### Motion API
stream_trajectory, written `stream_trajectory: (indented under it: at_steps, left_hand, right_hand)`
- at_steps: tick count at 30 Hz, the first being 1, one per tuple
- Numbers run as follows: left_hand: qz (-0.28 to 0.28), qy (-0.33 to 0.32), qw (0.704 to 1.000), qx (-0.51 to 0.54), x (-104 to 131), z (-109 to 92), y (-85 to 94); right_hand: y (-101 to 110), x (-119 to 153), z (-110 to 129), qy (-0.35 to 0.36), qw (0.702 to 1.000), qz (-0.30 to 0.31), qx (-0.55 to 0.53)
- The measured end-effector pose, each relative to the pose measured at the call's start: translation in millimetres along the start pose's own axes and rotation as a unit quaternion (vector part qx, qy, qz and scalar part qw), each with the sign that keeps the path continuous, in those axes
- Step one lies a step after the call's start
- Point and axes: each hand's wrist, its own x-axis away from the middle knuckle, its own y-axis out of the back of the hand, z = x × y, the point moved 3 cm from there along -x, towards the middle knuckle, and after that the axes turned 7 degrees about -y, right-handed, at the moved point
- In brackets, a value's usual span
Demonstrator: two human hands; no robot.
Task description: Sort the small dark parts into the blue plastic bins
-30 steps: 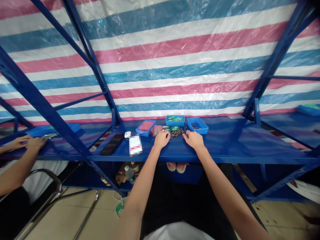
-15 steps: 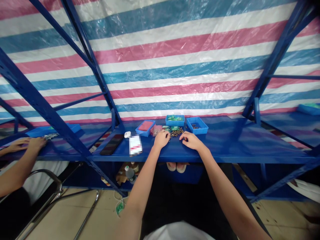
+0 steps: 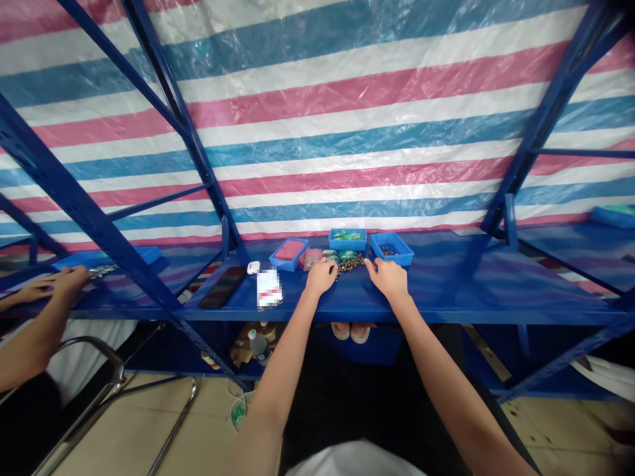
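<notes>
My left hand [image 3: 322, 276] rests on the blue bench, fingers curled at the left edge of a loose pile of small brass-coloured metal parts [image 3: 351, 263]. Whatever lies under its fingertips is too small to make out. To the right of the pile is my right hand [image 3: 389, 277], thumb spread from the other fingers, nothing visible in it. Its fingers are by the front of a blue tray [image 3: 405, 258] with a few small brass-coloured parts inside. Behind the pile lie green-and-clear small packets [image 3: 346, 255], and a pink packet [image 3: 312, 258] sits beside my left hand.
A blue tray of green packets [image 3: 348, 246] and one with pink pieces [image 3: 290, 266] stand behind. Left are a dark phone [image 3: 222, 287], a white case [image 3: 253, 267] and a blurred white item [image 3: 269, 289]. A co-worker's hands [image 3: 69, 283] work beyond the blue frame post [image 3: 94, 205].
My right hand has moved slightly right and away from the pile, toward the right tray, and its thumb has straightened. My left hand stays nearly where it was.
</notes>
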Motion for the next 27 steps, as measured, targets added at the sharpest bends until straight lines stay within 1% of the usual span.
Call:
stream_trajectory:
  at_steps: [2,6,9,13,18,21,23,27]
  left_hand:
    - [0.000,0.002,1.000,-0.001,0,0,0.4]
    - [-0.004,-0.002,1.000,-0.006,0,0,0.0]
    - [-0.002,-0.003,1.000,-0.004,-1,0,-1.3]
    - [-0.006,-0.004,1.000,-0.006,-1,1,-2.1]
    - [-0.004,-0.010,1.000,-0.004,-1,1,-1.9]
    - [-0.004,-0.003,1.000,-0.004,-1,1,-1.5]
    - [-0.005,0.000,1.000,-0.008,0,0,-1.4]
    - [-0.006,-0.003,1.000,-0.011,0,1,-1.8]
  right_hand:
    - [-1,0,1,0.019,0.999,0.021,0.014]
    - [-6,-1,7,0.118,0.991,0.063,0.021]
    - [-10,-2,12,0.156,0.984,0.077,0.037]
    - [-12,-6,18,0.174,0.981,0.077,0.021]
    - [-12,-8,18,0.192,0.974,0.060,-0.108]
    - [-13,-9,13,0.190,0.968,0.044,-0.160]
    - [-13,-10,11,0.186,0.967,0.039,-0.171]
    - [-13,-8,11,0.177,0.968,0.062,-0.163]
